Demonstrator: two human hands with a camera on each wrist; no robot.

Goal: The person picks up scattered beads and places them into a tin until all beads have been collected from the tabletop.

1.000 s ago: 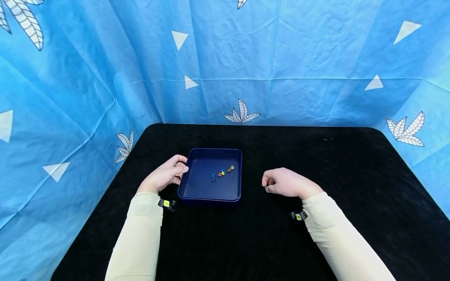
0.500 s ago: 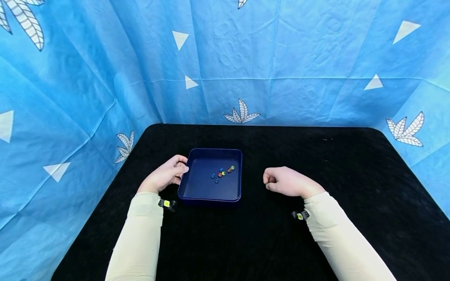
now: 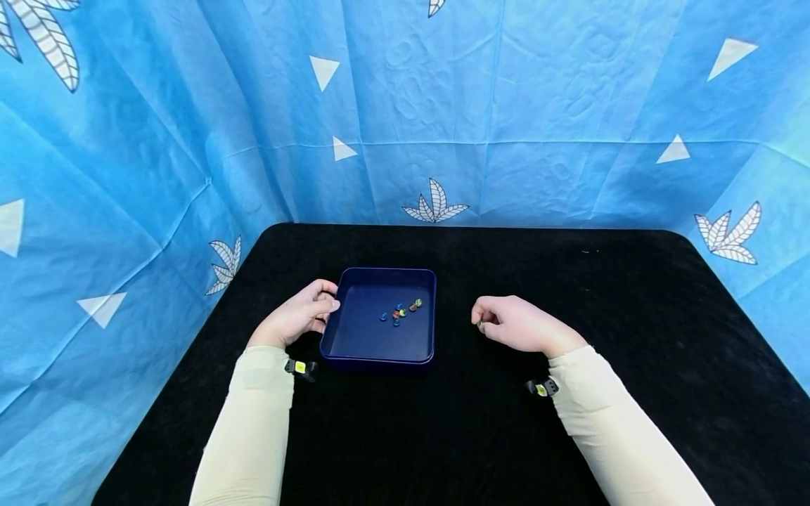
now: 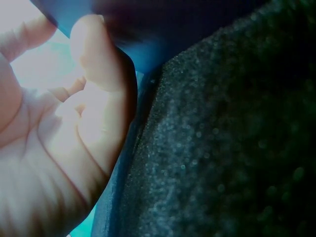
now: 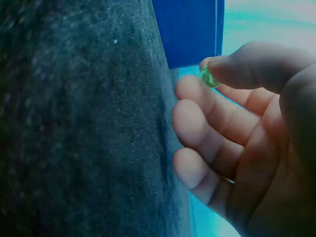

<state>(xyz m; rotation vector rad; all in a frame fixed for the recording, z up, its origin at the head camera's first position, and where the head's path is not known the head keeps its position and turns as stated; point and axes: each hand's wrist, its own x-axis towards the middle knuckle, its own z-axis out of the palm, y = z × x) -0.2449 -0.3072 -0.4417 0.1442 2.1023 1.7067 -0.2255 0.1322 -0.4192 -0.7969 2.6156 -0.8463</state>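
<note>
My left hand (image 3: 297, 315) holds the left side of a square dark blue tray (image 3: 377, 360), thumb at its rim. In the left wrist view the thumb (image 4: 94, 52) lies against the tray's blue wall (image 4: 158, 29). Several small glass marbles (image 3: 402, 313), blue, red, yellow and green, sit inside, mostly right of its middle. Apart from the tray on its right, my right hand (image 3: 522, 325) is above the table, pinching a green marble (image 5: 209, 77) between thumb and finger. Its other fingers (image 5: 190, 121) are curled.
Black cloth covers the table (image 3: 405, 436). Blue patterned curtains (image 3: 525, 105) hang behind it and along the left. A few tiny pale specks (image 3: 590, 251) lie at the back right.
Inside the tray a blue marble has rolled right, toward the others. The right hand has shifted up slightly, still pinching its marble. The left hand and tray have stayed in place.
</note>
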